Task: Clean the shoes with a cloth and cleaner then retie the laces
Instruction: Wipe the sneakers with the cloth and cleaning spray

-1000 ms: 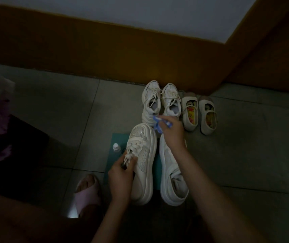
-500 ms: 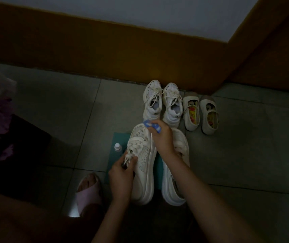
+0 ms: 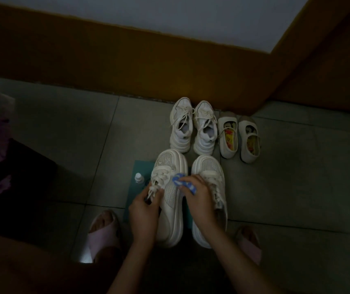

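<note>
1. The right hand (image 3: 199,200) has its fingers curled round a small blue and white cloth (image 3: 182,182). It presses the cloth down on a shoe.
2. The left hand (image 3: 143,211) pinches the loose ends of the laces (image 3: 159,177) between thumb and fingers, near the shoe's opening. It seems to be holding the shoe steady.
3. The shoe (image 3: 169,162) lies between the two hands. Its toe points away from the person and its heel is close to the person.
4. The cloth touches the right side of the shoe's top, just beside the laces, about halfway along.
5. The next wipe will likely run the long way, out to the toe or back to the heel. The right hand is the nearer hand for that side. The left hand is on the other side.
6. The second shoe (image 3: 207,166) lies just beside it on the right and points the same way. The right wrist hangs over it, so a wide wipe could bump it.
7. Both shoes sit on a green mat (image 3: 141,166). The little cleaner bottle (image 3: 139,178) stands at the mat's left side, near the left hand.
8. The laces look loose, so tying likely comes later. The room is dim.
</note>
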`<state>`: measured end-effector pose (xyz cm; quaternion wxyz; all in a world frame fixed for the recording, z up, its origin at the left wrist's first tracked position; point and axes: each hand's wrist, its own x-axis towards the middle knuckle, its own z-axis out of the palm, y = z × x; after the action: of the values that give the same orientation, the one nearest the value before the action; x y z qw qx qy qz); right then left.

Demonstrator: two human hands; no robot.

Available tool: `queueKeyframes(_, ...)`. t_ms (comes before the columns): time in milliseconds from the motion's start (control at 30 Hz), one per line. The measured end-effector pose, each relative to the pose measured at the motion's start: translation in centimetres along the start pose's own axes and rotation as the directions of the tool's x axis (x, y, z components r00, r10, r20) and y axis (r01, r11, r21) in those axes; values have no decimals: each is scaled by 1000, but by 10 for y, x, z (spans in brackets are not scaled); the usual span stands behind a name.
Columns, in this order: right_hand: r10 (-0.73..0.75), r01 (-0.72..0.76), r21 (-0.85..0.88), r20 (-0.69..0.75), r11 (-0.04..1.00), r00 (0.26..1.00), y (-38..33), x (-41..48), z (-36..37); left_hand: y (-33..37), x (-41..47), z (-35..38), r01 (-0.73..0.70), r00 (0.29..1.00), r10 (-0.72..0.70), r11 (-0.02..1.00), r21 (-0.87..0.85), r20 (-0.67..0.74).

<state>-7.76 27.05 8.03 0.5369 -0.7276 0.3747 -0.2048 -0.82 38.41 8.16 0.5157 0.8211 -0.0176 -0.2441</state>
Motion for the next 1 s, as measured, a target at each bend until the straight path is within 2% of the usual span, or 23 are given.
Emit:
queueKeyframes(100,38,-34,80,-47,996,998,-8,18,-6,-1,0,0,-5,1000,5,1000,11,6)
queueKeyframes(233,-50,46,-80,-52,996,997,-19,59,1,-3,2,1,-6,1000,6,1000,10,2)
queueKeyframes(333,-63,63,-91,3,994,998,-19,60,12,-4,2,1,-10,1000,10,1000,26,1)
queueKeyframes(567,-130,113,-183,-87,977,988,1,30,15,-2,2,2,-16,1000,17,999,41,-12)
queueKeyframes(767,-33,25,-95,-85,995,996,3,-6,13,-3,2,4,-29,999,30,998,65,-19)
queueKeyframes(900,58,-60,-13,-140,998,989,1,-29,20,-6,3,4,-21,1000,21,997,76,-4)
queueKeyframes(1000,85,-89,-15,-161,996,983,3,-42,25,-4,2,4,-38,999,38,997,62,6)
